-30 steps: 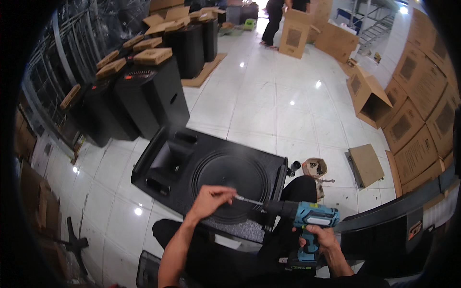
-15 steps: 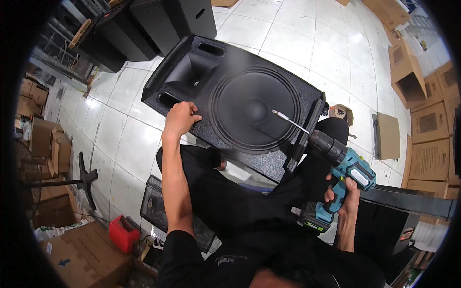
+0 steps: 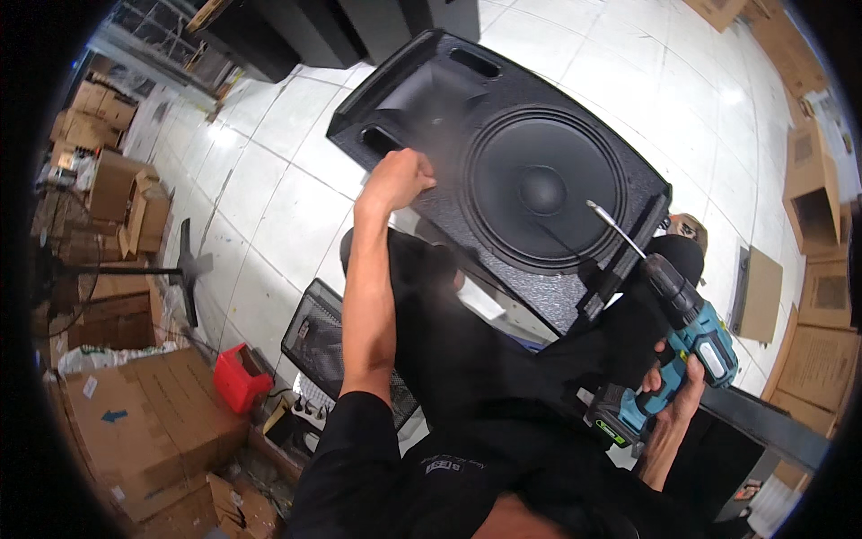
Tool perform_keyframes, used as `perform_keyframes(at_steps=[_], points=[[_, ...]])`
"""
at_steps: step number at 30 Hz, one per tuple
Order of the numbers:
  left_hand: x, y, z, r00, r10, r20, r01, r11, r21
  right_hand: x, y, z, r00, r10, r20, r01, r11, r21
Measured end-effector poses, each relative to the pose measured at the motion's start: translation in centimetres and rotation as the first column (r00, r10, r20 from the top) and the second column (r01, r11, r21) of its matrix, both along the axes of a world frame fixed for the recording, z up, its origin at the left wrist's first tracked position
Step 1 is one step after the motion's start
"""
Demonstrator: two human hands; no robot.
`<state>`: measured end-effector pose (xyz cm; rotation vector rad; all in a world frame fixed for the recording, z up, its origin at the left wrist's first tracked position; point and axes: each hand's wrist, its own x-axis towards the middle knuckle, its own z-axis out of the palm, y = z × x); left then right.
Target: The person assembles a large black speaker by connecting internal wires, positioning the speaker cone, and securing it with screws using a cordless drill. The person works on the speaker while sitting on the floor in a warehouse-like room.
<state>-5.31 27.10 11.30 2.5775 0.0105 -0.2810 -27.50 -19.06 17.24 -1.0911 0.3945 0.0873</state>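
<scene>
1. Speaker cabinet (image 3: 422,117), black and lying face up on the white tiled floor (image 3: 296,207), rests partly against the seated person's legs; its big round cone (image 3: 543,189) is bare to the room. A cabinet propped like this can rock or slide on smooth tile if weight comes onto one corner.

2. Left hand (image 3: 400,180) sits at the cabinet's near edge, fingers curled into a loose fist on the textured front; whether they pinch anything small I cannot tell. If a screw is in there, it could drop into the horn opening or roll off across the tiles.

3. Right hand (image 3: 673,395) is wrapped tight around the grip of a teal cordless drill (image 3: 682,332), whose long thin bit (image 3: 615,229) points up and over the cone's lower right rim. My worry is that tip: a slip or an accidental pull of the trigger could stab or tear the cone, which would likely ruin the driver.

4. With the bit that long, driving at an angle could cam out of a screw head and gouge the baffle.

5. Behind the person's elbow lie a black metal grille (image 3: 314,323), a red container (image 3: 238,377) and stacked cardboard boxes (image 3: 135,431); leaning back could knock into them.
</scene>
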Motion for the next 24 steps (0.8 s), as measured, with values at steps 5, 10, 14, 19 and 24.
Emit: perform_keyframes(at_steps=[5, 10, 14, 19, 24], points=[[0.0, 0.6, -0.3, 0.998, 0.022, -0.062, -0.025, 0.999, -0.048, 0.0, -0.2, -0.4, 1.000, -0.008, 0.019, 0.008, 1.000, -0.020], [0.1, 0.1, -0.7, 1.000, -0.004, -0.024, 0.005, 0.999, 0.045, 0.0, 0.0, -0.2, 1.000, -0.011, 0.012, 0.012, 0.999, -0.047], [0.4, -0.5, -0.8, 0.999, -0.030, 0.024, 0.028, 0.995, 0.098, 0.3, 0.4, 0.3, 1.000, 0.019, -0.002, -0.020, 0.998, -0.058], [0.9, -1.1, -0.6, 0.999, 0.013, -0.034, -0.009, 0.993, 0.115, 0.6, 0.7, 0.9, 0.998, 0.055, 0.041, -0.052, 0.995, -0.081], [0.7, -1.2, -0.2, 0.993, 0.083, 0.080, -0.090, 0.991, 0.099, 0.8, 1.0, 1.2, 1.000, 0.020, 0.016, -0.019, 0.999, -0.041]])
